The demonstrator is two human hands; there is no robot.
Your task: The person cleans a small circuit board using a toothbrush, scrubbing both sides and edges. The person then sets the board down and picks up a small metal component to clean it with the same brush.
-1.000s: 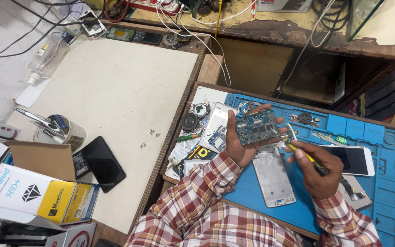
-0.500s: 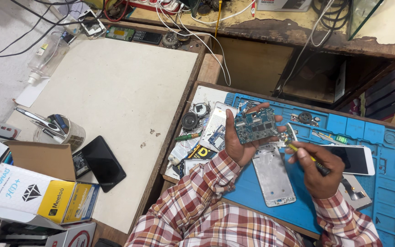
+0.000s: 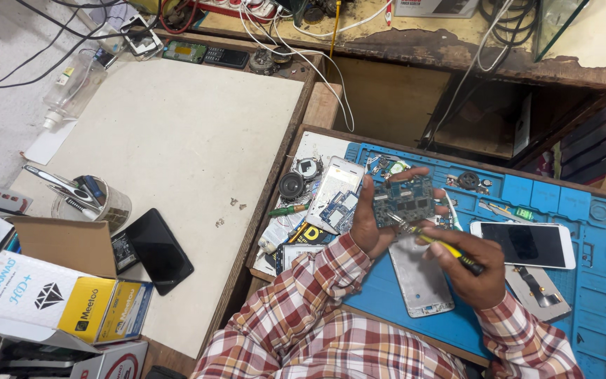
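Grip first: my left hand (image 3: 365,226) is wrapped around a small blue-green circuit board (image 3: 404,198), thumb on its upper edge and fingers behind, holding it up just right of the frame's center. My right hand (image 3: 473,270) has a tight pinch on a screwdriver (image 3: 435,243) with a yellow and black handle, and the metal tip is sitting right on the lower left part of the board, as far as I can see.

Right under both hands there's a silver phone back frame (image 3: 421,282) lying flat on the blue work mat (image 3: 583,295), which covers the tabletop on the right half of the frame. A white phone (image 3: 524,245) with a dark screen lies on the mat just right of my right hand. Another opened phone (image 3: 336,194) with its insides showing lies just left of my left hand, with a couple of round speaker parts (image 3: 301,175) beside it and a green-handled tool (image 3: 287,209) below those.

Further out, the pale tabletop (image 3: 177,126) fills the left middle of the frame. A black phone (image 3: 157,250) lies on it toward the lower left, beside a round tin of tools (image 3: 84,198). Cardboard boxes (image 3: 64,295) crowd the lower left corner. A clear plastic bottle (image 3: 71,91) lies at upper left, and cables (image 3: 296,42) trail down from the top edge.
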